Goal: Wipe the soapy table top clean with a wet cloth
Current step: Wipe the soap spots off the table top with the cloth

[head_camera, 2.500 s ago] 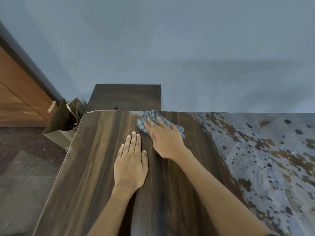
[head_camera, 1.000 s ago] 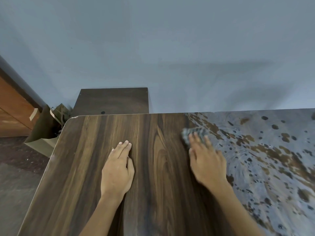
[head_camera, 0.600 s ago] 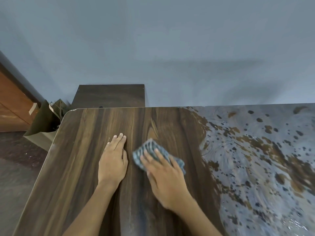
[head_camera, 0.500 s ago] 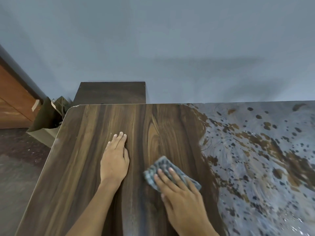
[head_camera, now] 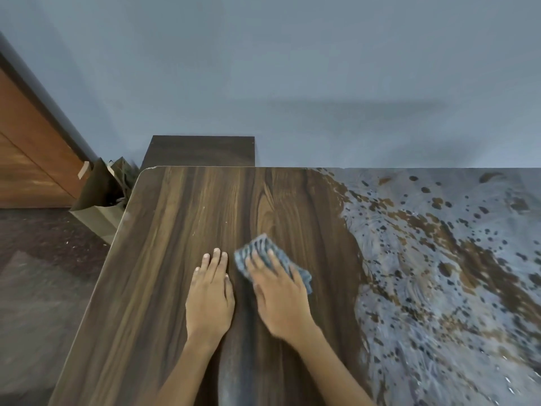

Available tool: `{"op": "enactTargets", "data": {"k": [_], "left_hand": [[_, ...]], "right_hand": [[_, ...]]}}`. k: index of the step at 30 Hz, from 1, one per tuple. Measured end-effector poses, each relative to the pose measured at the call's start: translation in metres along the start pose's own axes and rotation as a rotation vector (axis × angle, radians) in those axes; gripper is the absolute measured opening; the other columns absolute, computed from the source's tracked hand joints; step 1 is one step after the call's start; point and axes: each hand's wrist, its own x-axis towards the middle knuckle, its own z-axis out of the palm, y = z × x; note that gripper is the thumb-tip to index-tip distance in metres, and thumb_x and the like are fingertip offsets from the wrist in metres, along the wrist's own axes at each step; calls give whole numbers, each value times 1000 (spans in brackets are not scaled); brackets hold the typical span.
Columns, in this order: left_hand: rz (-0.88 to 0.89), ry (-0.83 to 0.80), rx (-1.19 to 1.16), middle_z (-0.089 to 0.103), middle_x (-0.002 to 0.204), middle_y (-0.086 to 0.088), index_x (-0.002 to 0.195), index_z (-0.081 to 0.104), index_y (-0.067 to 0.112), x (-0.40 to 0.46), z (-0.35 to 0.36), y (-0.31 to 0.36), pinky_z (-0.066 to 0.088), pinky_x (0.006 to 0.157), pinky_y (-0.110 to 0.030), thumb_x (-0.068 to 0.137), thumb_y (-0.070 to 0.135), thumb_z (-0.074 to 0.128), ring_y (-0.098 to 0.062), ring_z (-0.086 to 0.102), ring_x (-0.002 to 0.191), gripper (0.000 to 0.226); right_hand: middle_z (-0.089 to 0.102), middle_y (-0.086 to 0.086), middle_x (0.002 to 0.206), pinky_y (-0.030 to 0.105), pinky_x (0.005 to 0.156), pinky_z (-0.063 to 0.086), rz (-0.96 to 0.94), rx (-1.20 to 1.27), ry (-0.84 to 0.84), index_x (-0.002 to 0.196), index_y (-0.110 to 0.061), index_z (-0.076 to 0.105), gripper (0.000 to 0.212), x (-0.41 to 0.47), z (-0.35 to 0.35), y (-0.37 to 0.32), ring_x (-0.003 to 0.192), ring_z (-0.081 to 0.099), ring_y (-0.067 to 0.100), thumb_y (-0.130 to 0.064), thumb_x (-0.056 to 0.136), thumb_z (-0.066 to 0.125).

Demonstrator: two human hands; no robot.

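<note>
Grey-blue folded cloth [head_camera: 265, 253] under the right hand [head_camera: 279, 297], on the dark wood-grain table [head_camera: 164, 259].
Right hand presses it flat-fingered; left hand [head_camera: 210, 294] lies flat, empty, just beside (cloth has slid leftward toward it).

My left hand [head_camera: 209, 300] and right hand [head_camera: 281, 297]: bare, no rings, no watch, forearms unsleeved, short nails.

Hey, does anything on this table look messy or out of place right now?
Yes. The right part of the table top is coated in grey soapy film, broken by bare brown patches. The left part looks wiped, where the right hand presses the cloth. The far left corner looks chipped.
</note>
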Motion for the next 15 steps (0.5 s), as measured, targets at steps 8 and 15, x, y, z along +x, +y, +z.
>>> {"op": "enactTargets", "data": {"k": [8, 15], "left_hand": [[-22, -29, 3, 42, 143, 1, 134, 47, 12, -49, -2, -3, 22, 111, -29, 93, 30, 22, -14, 29, 135, 51], [-6, -9, -3, 51, 135, -4, 127, 55, 8, -57, -2, -3, 25, 104, -31, 93, 27, 25, -22, 44, 127, 49]], "right_hand": [[40, -9, 146, 42, 102, 37, 344, -45, 150, 143, -27, 36, 50, -32, 0, 31, 137, 32, 15, -33, 94, 27], [3, -2, 158, 49, 114, 8, 293, 75, 23, 151, -19, 6, 59, 148, -7, -33, 145, -2, 21, -25, 98, 33]]}}
